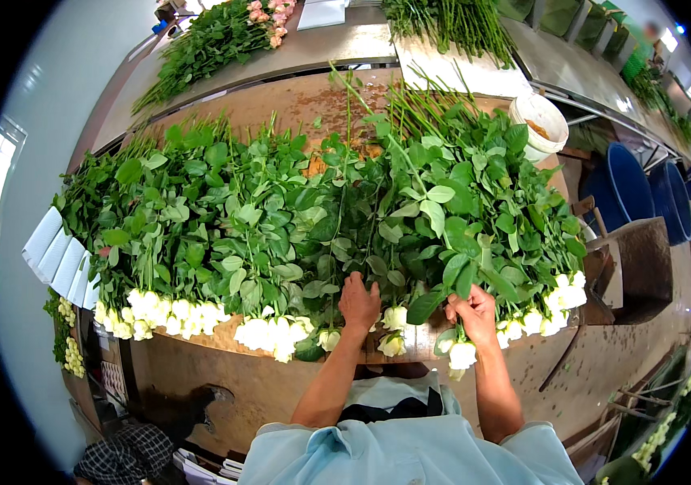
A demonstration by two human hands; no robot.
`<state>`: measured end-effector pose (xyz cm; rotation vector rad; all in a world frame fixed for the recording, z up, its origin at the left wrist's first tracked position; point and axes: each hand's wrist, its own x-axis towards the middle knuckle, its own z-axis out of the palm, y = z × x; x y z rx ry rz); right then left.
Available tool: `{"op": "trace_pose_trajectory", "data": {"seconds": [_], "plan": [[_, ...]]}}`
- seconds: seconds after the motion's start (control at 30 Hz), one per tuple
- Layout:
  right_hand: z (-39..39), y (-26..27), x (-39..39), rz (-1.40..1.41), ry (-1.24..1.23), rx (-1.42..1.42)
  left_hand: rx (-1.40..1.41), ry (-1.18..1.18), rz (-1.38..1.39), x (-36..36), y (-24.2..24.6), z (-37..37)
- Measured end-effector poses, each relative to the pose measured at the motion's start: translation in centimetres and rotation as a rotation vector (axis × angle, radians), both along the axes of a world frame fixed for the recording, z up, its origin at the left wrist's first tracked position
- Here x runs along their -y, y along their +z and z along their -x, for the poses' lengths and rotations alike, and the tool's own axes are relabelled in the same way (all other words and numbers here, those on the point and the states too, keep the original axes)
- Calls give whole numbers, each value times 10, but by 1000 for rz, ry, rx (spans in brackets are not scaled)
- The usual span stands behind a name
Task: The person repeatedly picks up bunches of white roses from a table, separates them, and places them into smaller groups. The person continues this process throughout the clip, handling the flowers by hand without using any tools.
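Observation:
Cream-white cut roses with long leafy stems lie across a wooden worktable (345, 91), blooms towards me. My right hand (474, 314) pinches one rose stem just above its white bloom (462, 356). That leafy stem (409, 160) slants up and left over the others. My left hand (360, 301) rests low over the dark rose leaves (351, 242), thumb and fingers apart, with no stem visible in it. Loose white blooms (392, 344) hang near the table edge between my hands. Bunched blooms (272, 333) lie to the left, and more blooms (565, 294) to the right.
A white bucket (539, 127) stands at the table's back right corner. Pink roses (269, 21) and green stems (451, 27) lie on the far bench. Corrugated white sheets (60, 260) flank the left end. Blue tubs (618, 182) and a brown bin (639, 273) stand right.

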<state>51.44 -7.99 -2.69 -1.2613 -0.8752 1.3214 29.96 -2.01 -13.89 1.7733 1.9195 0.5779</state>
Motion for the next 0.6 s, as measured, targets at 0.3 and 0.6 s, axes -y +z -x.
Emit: {"op": "trace_pose_trajectory", "data": {"seconds": [0.3,0.6], "plan": [[0,-68,-21,84,-151,-87,1004,155,303,17,45,10],[78,-44,-27,-38,4,810,1326,340,439,24,67,47]]}}
